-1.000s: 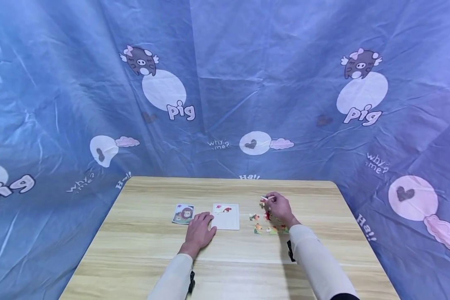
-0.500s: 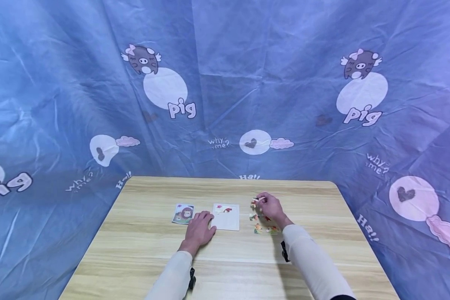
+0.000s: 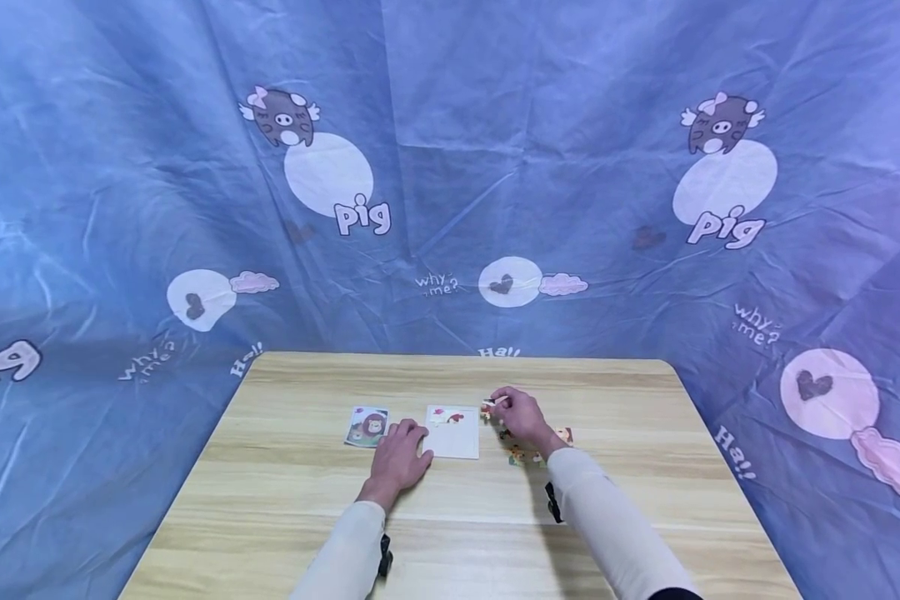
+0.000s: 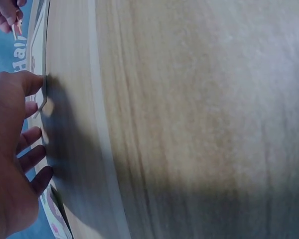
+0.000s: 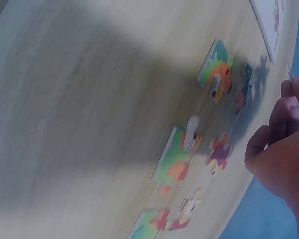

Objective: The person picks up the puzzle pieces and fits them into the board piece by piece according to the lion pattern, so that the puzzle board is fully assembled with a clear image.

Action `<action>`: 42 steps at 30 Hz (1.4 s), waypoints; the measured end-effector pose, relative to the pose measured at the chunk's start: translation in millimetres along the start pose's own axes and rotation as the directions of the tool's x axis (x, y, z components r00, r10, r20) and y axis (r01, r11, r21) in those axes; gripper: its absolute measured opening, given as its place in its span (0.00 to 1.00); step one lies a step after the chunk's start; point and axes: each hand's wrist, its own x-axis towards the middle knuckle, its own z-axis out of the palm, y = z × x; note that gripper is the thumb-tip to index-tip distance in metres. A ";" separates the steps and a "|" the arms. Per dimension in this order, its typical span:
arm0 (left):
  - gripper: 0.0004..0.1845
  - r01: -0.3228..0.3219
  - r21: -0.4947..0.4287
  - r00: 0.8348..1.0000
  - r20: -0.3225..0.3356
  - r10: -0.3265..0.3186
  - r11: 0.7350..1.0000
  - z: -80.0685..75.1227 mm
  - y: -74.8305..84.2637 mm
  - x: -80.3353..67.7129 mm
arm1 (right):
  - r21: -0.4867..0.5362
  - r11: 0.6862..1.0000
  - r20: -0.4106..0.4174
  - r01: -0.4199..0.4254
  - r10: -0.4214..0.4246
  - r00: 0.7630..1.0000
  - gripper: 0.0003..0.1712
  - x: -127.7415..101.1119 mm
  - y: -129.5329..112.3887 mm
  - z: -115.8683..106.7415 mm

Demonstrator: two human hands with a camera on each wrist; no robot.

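My right hand [image 3: 519, 414] pinches a jigsaw puzzle piece [image 3: 487, 411] between thumb and fingertips, raised just off the right edge of a white puzzle tray [image 3: 453, 446]. Only a sliver of that piece shows past the fingers in the right wrist view. Along the tray's upper left lie placed puzzle pieces [image 3: 455, 418] with red and pink on them. My left hand [image 3: 400, 454] rests at the tray's left side, thumb at the near corner and fingers loosely spread by the left edge; the left wrist view shows the thumb [image 4: 30, 82] touching the rim.
Loose puzzle pieces lie right of the tray, partly under my right forearm: a green and orange fox piece [image 5: 217, 74], a dark red piece [image 5: 219, 153] and several others. A lion picture card [image 3: 367, 427] lies left of the tray. Blue printed cloth [image 3: 450, 208] surrounds the wooden table [image 3: 450, 533].
My right hand has carried the pinched puzzle piece leftward, from over the loose pieces to close beside the tray. My left hand has stayed in place at the tray.
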 end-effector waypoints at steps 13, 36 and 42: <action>0.22 0.022 -0.001 1.000 0.008 -0.022 1.000 -4.3 4.5 -2.2 | -0.108 0.993 0.022 0.048 -0.046 0.999 0.11 3.3 -16.1 21.3; 0.21 0.029 -0.016 0.999 -0.022 -0.029 0.999 -2.0 3.8 -1.7 | -0.255 0.966 -0.007 0.034 -0.036 0.999 0.12 6.4 -21.8 41.1; 0.20 0.030 -0.032 0.999 -0.036 -0.031 0.999 -1.2 2.9 -1.8 | -0.288 0.957 -0.048 0.049 -0.065 0.997 0.11 6.3 -23.0 41.8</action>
